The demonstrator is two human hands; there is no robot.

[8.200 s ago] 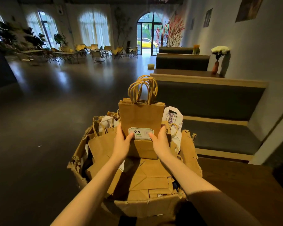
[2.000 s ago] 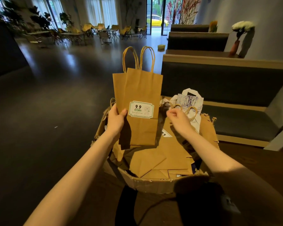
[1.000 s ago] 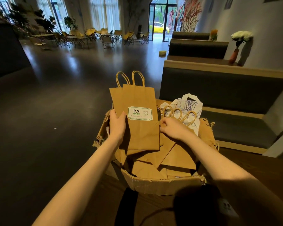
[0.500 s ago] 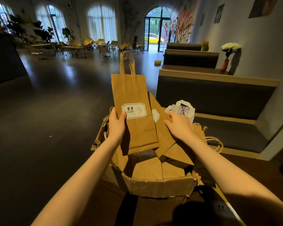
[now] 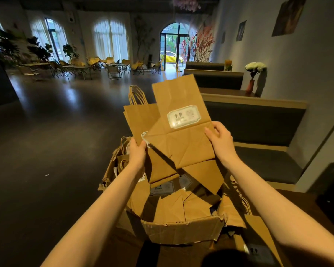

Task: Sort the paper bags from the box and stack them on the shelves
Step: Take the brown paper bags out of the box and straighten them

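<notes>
Both hands are up over the cardboard box [image 5: 181, 231], each clamped on paper bags lifted out of it. The left hand [image 5: 137, 153] pinches the lower edge of a small bunch of flat brown bags [image 5: 141, 120], thumb in front and fingers behind, their rope handles pointing up; this looks like the pile being gathered. The right hand [image 5: 221, 141] grips the right edge of one more bag [image 5: 181, 120], tilted and overlapping the bunch, its pale label [image 5: 183, 116] facing the person. Held that way, it is probably being laid against the others so the labels match and the edges line up.

More bags lie loose and crooked inside the box, some with labels showing, and a few lean out over its torn right wall. The box sits at the near left corner of a dark table [image 5: 297, 201]. No shelves are in view, so stacking has not begun; sorting looks well short of done.
</notes>
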